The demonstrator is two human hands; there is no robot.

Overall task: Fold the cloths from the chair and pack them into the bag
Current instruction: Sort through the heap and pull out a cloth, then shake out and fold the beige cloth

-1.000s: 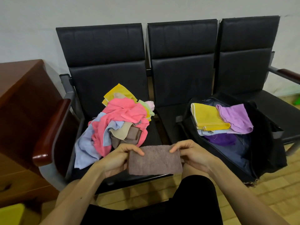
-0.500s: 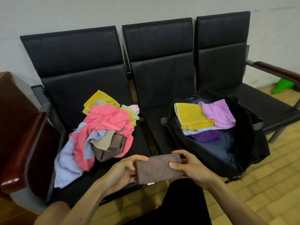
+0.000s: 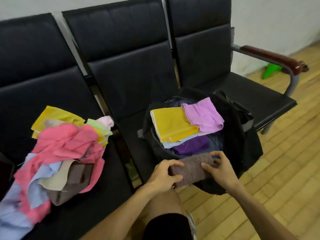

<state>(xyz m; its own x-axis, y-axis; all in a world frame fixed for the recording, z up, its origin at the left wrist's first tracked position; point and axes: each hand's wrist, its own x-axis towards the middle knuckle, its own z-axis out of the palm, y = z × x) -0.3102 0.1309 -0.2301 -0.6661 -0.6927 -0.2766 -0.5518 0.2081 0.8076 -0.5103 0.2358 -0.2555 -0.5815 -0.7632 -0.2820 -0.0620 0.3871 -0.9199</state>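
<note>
I hold a folded brown cloth (image 3: 190, 168) with both my hands. My left hand (image 3: 164, 177) grips its left end, with my fingers curled over the top. My right hand (image 3: 221, 172) grips its right end, with my thumb on the front and my fingers round the back. The brown cloth is at the near edge of the black bag (image 3: 242, 144), right by its open top. I cannot tell if it touches the rim.

The bag sits on the middle seat (image 3: 131, 135) of the black chairs (image 3: 129, 80). Its top is wide open. Inside lies a folded yellow cloth (image 3: 173, 123). Just beside it, on the right, is a light purple cloth (image 3: 204, 116). A pale blue cloth (image 3: 171, 144) peeks out from under the yellow one. A dark purple cloth (image 3: 192, 144) lies just behind the brown cloth.

On the left seat (image 3: 110, 184) is a messy pile of cloths (image 3: 65, 153), not folded. A big pink cloth (image 3: 69, 141) lies on top of it. The pile is well apart from the bag.

The floor (image 3: 277, 170) is wood. A green thing (image 3: 271, 69) stands by the wall, behind the armrest (image 3: 273, 58).
</note>
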